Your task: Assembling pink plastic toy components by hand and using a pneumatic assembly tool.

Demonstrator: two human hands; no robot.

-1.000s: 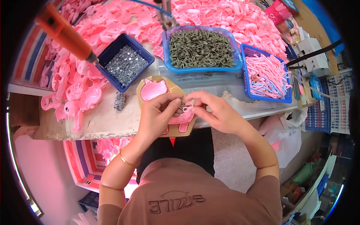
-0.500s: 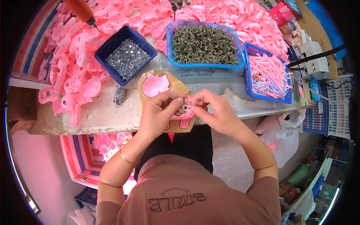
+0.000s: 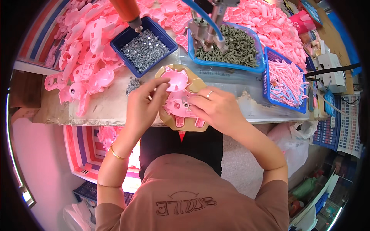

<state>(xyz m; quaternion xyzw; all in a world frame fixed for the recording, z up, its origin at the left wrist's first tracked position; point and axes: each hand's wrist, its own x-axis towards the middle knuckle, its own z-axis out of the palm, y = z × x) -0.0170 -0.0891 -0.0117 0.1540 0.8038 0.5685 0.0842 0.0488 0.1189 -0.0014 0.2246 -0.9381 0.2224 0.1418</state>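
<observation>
Pink body shell (image 3: 174, 98) lies in the near tan block (image 3: 197, 83); keeping its round part (image 3: 186, 104) level seems wise. My left hand (image 3: 143, 101) has fingers parted; I cannot tell whether my right hand (image 3: 220, 111) grips.

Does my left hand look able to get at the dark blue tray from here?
Probably yes: the dark blue tray sits just beyond your left hand, with nothing tall visible between them. The orange driver hangs over the tray's far side, so care near its tip seems wise.
</observation>
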